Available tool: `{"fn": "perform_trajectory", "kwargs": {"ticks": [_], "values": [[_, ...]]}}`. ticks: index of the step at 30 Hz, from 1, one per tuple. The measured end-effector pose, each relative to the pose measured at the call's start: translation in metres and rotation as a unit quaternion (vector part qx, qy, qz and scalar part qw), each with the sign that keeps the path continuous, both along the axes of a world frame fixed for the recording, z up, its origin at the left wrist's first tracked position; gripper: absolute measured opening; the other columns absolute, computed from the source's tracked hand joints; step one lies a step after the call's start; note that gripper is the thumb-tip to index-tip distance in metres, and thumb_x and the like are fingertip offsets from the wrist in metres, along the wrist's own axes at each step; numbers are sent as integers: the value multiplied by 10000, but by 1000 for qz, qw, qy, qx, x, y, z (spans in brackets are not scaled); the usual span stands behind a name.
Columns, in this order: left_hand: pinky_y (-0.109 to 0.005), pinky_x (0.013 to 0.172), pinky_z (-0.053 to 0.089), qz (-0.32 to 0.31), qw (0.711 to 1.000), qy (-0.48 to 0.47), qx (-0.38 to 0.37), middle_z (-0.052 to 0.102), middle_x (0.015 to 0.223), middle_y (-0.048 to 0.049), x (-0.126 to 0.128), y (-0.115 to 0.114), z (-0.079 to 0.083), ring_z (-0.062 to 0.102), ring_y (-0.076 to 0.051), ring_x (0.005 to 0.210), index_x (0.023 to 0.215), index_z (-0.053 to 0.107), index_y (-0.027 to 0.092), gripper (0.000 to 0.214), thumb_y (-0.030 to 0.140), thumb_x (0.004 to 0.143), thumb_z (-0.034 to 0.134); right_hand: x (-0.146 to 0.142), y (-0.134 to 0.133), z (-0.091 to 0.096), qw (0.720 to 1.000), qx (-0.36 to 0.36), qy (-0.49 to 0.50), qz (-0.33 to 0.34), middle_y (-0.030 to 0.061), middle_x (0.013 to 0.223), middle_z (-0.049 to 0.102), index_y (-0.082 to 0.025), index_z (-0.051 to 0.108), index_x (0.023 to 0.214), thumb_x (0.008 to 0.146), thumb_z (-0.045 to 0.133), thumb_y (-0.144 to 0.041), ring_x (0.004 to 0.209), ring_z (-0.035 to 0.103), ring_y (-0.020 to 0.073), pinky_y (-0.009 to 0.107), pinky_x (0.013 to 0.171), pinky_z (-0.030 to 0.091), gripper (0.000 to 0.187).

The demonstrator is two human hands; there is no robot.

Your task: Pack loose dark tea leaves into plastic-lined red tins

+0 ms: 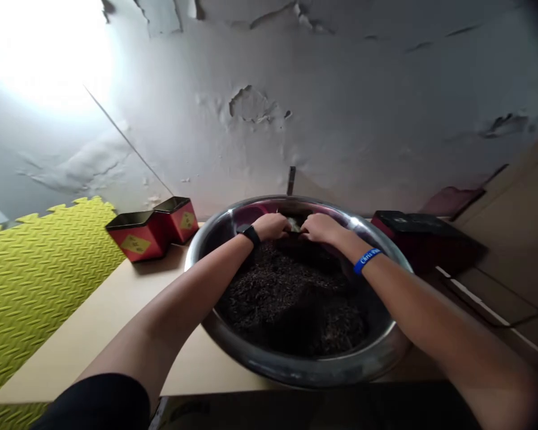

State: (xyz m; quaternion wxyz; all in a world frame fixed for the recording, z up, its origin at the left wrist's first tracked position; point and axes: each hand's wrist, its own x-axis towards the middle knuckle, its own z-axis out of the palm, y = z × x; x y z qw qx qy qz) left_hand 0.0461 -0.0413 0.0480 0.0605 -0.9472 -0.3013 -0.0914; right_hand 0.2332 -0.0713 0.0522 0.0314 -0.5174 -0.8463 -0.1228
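Note:
A wide metal basin (332, 375) holds a heap of dark, loose, crumbly bits (273, 286) that look like tea leaves. At its far inner side are my left hand (271, 226) and my right hand (321, 228), close together with fingers bent inward. Both hands seem to pinch a small thing with a pale part (295, 225) showing between them, its kind unclear. My fingers hide most of it. A dark band circles my left wrist and a blue wristband (367, 261) my right.
Two open red containers with yellow labels (137, 242) stand left of the basin on a light wooden table (116, 310). A dark red box (421, 239) lies to the right. A peeling wall (341, 107) rises behind; yellow foam matting (49, 269) is at left.

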Motion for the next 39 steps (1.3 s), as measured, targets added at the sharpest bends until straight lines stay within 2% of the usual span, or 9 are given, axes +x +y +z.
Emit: {"fn": "perform_trajectory", "kwargs": {"ticks": [4, 7, 15, 22, 24, 27, 30, 34, 39], "values": [[-257, 628, 406, -54, 998, 33, -14, 675, 801, -39, 10, -8, -16, 580, -163, 685, 868, 693, 223, 188, 264, 753, 550, 9, 2, -4, 997, -13, 75, -24, 23, 813, 693, -232, 691, 876, 873, 396, -312, 717, 611, 140, 230, 649, 396, 306], [-261, 658, 411, -86, 995, 39, -26, 679, 818, -35, 13, -13, -19, 584, -167, 711, 853, 697, 225, 179, 241, 740, 560, 1, 4, -15, 994, -52, 59, -77, 99, 900, 693, -172, 683, 955, 796, 512, -235, 789, 632, 196, 257, 659, 419, 242], [-249, 645, 411, -104, 991, 22, -82, 686, 812, -17, 16, -12, -23, 585, -149, 693, 838, 695, 215, 160, 215, 715, 593, -21, 6, -36, 989, -91, 9, -116, 160, 702, 678, -105, 705, 721, 675, 564, -77, 699, 648, 251, 291, 629, 433, 152], [-243, 587, 396, -70, 992, -35, -96, 661, 724, -34, 0, -7, -12, 538, -127, 599, 824, 683, 173, 180, 265, 763, 541, -4, -8, 2, 988, 116, 75, -63, 137, 1020, 634, -158, 620, 1034, 848, 382, -214, 952, 573, 256, 346, 787, 407, 307], [-240, 579, 385, -53, 993, -32, -98, 645, 685, -34, -3, -5, -13, 517, -118, 574, 792, 683, 166, 186, 272, 770, 532, 10, -10, 12, 952, 253, 158, -71, 130, 1045, 617, -164, 574, 1098, 880, 329, -242, 965, 556, 236, 330, 795, 401, 337], [-251, 587, 377, -35, 994, -35, -94, 650, 722, -35, -5, -5, -14, 526, -129, 599, 826, 691, 185, 205, 308, 766, 538, 38, -3, 12, 876, 358, 251, -205, 170, 981, 629, -124, 561, 1090, 891, 308, -273, 894, 574, 254, 340, 743, 409, 355], [-257, 606, 376, -28, 995, -38, -93, 658, 735, -28, -4, -9, -13, 539, -136, 621, 817, 700, 213, 201, 319, 753, 541, 63, 12, -6, 879, 249, 249, -321, 184, 894, 650, -114, 613, 993, 850, 381, -258, 805, 603, 259, 338, 676, 422, 308], [-247, 659, 395, -32, 992, -62, -109, 674, 772, -27, 2, -15, -10, 566, -135, 673, 839, 697, 222, 222, 338, 779, 518, 69, 27, -31, 922, 49, 200, -328, 138, 735, 667, -122, 667, 856, 729, 581, -269, 686, 621, 226, 299, 605, 440, 212], [-262, 677, 429, 10, 987, -147, -63, 666, 918, -88, 10, -16, -13, 595, -167, 769, 958, 649, 166, 265, 289, 831, 452, 41, 16, -13, 930, 154, 246, -227, 134, 953, 661, -144, 647, 936, 833, 454, -307, 863, 611, 213, 308, 731, 444, 273]]}}
